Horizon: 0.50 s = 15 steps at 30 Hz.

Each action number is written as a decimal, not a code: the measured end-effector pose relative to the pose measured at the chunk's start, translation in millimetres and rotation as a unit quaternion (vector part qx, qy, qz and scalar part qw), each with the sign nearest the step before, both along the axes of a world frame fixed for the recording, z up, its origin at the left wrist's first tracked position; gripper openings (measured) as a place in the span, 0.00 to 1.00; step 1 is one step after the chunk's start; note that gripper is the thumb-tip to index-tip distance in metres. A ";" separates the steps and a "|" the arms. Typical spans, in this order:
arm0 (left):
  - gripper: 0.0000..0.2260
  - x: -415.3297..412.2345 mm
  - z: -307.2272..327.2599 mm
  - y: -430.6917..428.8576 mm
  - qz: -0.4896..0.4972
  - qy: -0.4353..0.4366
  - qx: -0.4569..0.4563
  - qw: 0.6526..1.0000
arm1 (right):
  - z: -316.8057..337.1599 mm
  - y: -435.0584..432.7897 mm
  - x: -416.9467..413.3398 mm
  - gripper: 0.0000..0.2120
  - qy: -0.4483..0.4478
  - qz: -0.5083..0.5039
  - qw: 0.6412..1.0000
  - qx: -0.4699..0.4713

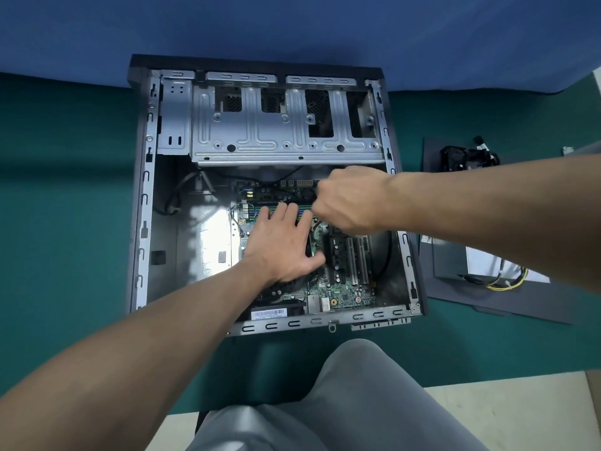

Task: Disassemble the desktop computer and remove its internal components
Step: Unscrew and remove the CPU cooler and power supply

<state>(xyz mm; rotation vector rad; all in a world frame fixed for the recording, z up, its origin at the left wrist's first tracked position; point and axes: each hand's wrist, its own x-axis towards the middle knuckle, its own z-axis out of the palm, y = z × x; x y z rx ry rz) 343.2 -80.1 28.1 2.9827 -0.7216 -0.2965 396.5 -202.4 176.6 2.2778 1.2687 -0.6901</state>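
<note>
Because the right hand [351, 198] curls tight above the circuit board [344, 288], whatever its fingers may pinch is hidden, so its grip cannot be told. The left hand [281, 244] lies flat, fingers spread, covering the board's middle. The computer case [143, 190] lies open on the green table [65, 190], with a bare metal drive cage [260, 138] at its far end.

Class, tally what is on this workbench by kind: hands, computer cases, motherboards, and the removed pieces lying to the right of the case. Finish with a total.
Hands: 2 (left hand, right hand)
Computer case: 1
Motherboard: 1
Side panel: 1
Grey power supply: 1
Black part with cables: 1
Total: 7
</note>
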 end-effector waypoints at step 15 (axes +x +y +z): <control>0.37 0.7 -0.8 -1.9 0.005 0.013 -0.006 1.000 | -4.6 23.0 -15.6 0.09 -0.021 0.028 0.995 -0.096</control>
